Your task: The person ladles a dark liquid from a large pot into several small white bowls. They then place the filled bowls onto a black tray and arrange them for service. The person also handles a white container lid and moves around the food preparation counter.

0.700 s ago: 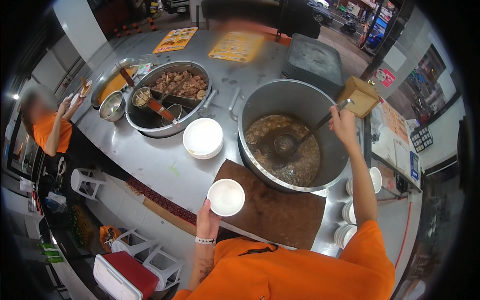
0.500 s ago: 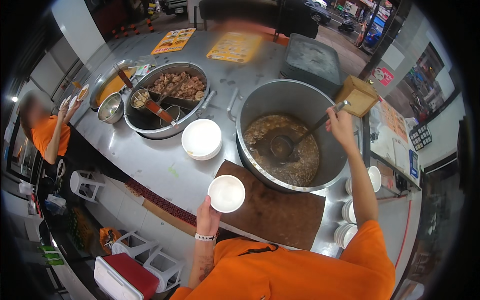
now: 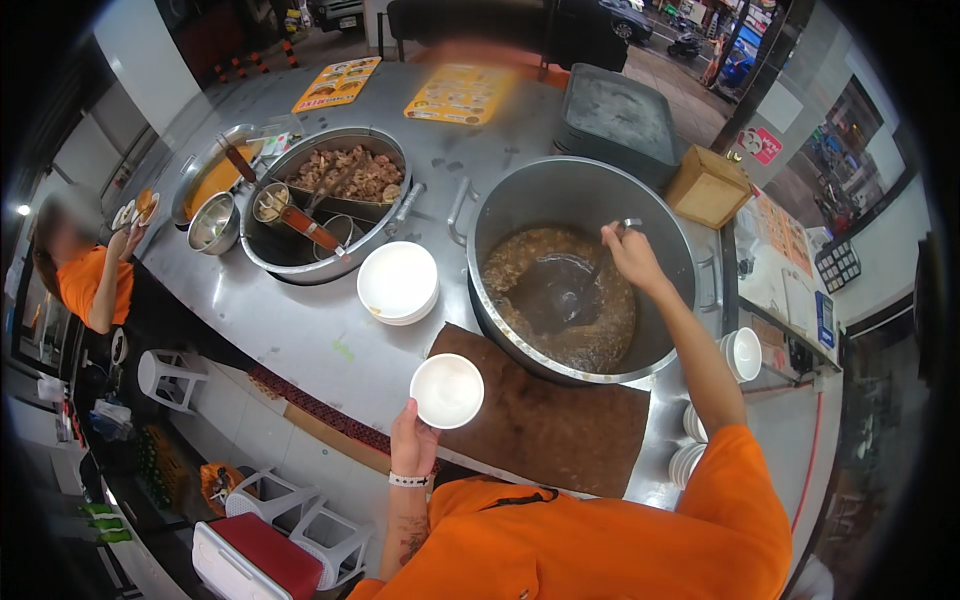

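Observation:
A white bowl [image 3: 447, 390] rests in my left hand [image 3: 412, 438], thumb against its rim, above the near edge of the counter; nothing shows inside it. My right hand [image 3: 634, 256] is closed round the handle of a ladle [image 3: 584, 298] over the large metal pot [image 3: 482, 225]. The ladle's head is down in the brown soup [image 3: 545, 318], mostly hidden under the surface. A brown mat [image 3: 560, 430] lies between the pot and me. Left of the pot stands a stack of white bowls [image 3: 398, 281].
Further left sit a divided pot [image 3: 262, 262] with meat pieces and strainers, a metal bowl [image 3: 213, 224] and a pan of orange liquid [image 3: 215, 183]. Dark stacked trays [image 3: 618, 117] and a wooden box [image 3: 708, 187] stand behind the soup pot. A person in orange [image 3: 95, 285] holds small dishes at far left.
My right hand has moved left and a little nearer over the pot, and the ladle's head has sunk into the soup. My left hand still holds the bowl in nearly the same place.

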The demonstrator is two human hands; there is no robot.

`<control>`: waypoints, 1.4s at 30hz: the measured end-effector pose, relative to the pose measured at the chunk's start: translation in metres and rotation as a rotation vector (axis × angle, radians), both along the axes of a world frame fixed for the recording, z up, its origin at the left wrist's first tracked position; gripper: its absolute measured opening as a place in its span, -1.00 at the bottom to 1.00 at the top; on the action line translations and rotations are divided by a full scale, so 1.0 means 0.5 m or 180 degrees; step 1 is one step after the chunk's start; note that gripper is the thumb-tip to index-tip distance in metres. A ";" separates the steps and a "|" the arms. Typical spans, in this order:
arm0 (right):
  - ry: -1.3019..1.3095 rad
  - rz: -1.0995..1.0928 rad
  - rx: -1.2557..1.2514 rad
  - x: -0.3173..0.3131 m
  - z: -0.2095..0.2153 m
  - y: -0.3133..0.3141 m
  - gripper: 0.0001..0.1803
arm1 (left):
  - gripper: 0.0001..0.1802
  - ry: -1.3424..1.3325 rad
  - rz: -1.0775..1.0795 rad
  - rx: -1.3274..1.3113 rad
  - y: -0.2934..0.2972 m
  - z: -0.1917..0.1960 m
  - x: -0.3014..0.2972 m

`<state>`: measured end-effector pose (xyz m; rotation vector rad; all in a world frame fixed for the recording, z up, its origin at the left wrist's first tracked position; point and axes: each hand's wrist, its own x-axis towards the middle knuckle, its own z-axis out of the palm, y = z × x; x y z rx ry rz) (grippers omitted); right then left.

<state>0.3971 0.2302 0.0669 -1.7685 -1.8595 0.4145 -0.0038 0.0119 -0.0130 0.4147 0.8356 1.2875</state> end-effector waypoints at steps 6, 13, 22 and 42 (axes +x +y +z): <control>0.0334 -0.0349 -0.0480 -0.016 0.028 -0.019 -0.59 | -0.49 -0.0244 0.0166 -0.0111 -0.002 0.011 0.007; 0.0310 -0.0435 -0.0541 -0.015 0.062 -0.055 -0.61 | -0.48 -0.0132 0.0142 -0.0194 -0.005 0.011 0.006; -0.0571 0.0437 -0.0214 -0.045 0.065 -0.064 -0.66 | -0.49 -0.0148 0.0114 -0.0182 -0.009 -0.004 -0.010; 0.0373 0.0405 -0.1221 -0.002 -0.217 0.054 -0.71 | -0.51 -0.0212 0.0324 -0.0609 -0.031 -0.014 -0.031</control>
